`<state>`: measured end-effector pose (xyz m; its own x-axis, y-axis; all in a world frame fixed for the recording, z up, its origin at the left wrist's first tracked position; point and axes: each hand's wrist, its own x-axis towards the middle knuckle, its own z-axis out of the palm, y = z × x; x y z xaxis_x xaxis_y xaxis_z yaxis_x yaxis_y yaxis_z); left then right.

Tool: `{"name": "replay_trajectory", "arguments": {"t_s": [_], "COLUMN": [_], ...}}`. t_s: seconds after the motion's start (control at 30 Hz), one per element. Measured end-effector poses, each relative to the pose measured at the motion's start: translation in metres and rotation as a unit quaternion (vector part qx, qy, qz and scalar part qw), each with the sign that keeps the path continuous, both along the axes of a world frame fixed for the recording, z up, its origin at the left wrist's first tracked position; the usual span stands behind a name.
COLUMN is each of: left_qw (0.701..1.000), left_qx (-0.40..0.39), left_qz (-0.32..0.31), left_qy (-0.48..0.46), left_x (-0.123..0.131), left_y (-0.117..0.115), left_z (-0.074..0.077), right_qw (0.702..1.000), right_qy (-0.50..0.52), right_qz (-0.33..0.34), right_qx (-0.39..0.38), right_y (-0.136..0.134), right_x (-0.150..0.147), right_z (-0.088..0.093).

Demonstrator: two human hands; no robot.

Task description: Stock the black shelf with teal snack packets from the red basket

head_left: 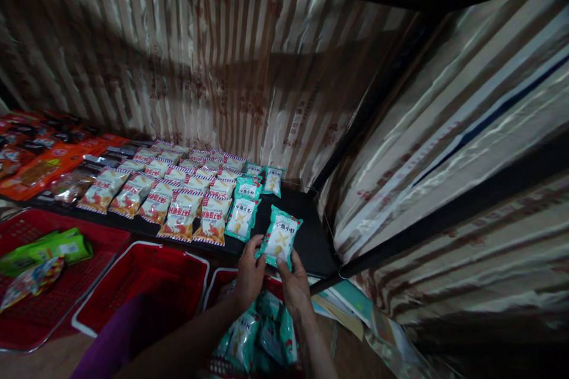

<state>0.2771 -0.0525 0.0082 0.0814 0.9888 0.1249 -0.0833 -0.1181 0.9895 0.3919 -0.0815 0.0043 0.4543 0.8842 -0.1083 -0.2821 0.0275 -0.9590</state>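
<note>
right hand on packet near shelf edge

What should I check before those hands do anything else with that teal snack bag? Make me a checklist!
1. Both hands on it: ok, the left hand and right hand hold the teal bag.
2. Printed front showing: ok.
3. Room alongside: ok, black shelf shows to its right.
4. Left fingers clear of the neighbouring bag: cannot tell, they're very close.
5. Bag resting on the shelf: cannot tell.
6. Red basket emptied: not ok, more bags lie inside.
</note>
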Motion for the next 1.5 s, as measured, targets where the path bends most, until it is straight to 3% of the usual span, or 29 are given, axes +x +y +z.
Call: {"name": "replay_trajectory", "arguments": {"t_s": [0.3,0.53,0.83,1.1,1.5], "left_qw": [0.992,0.984,0.961,0.946,0.938], "left_qx": [0.096,0.099,0.159,0.178,0.173], "left_qz": [0.056,0.077,0.102,0.096,0.125], "left_qy": [0.057,0.127,0.203,0.255,0.275], "left_x": [0.037,0.059,0.079,0.094,0.105], "left_y": [0.043,0.071,0.099,0.115,0.136], "left_z": [0.001,-0.003,-0.007,-0.018,-0.026], "right_qw": [0.991,0.985,0.976,0.964,0.961], "right_qy": [-0.11,-0.146,-0.199,-0.253,-0.26], "right_qz": [-0.077,-0.087,-0.075,-0.072,-0.078], "right_qx": [0.03,0.041,0.036,0.026,0.048], "right_y": [0.057,0.101,0.152,0.178,0.201], "right_x": [0.029,0.041,0.055,0.059,0.063], "right_z": [-0.005,0.0,-0.001,0.002,-0.011]}}
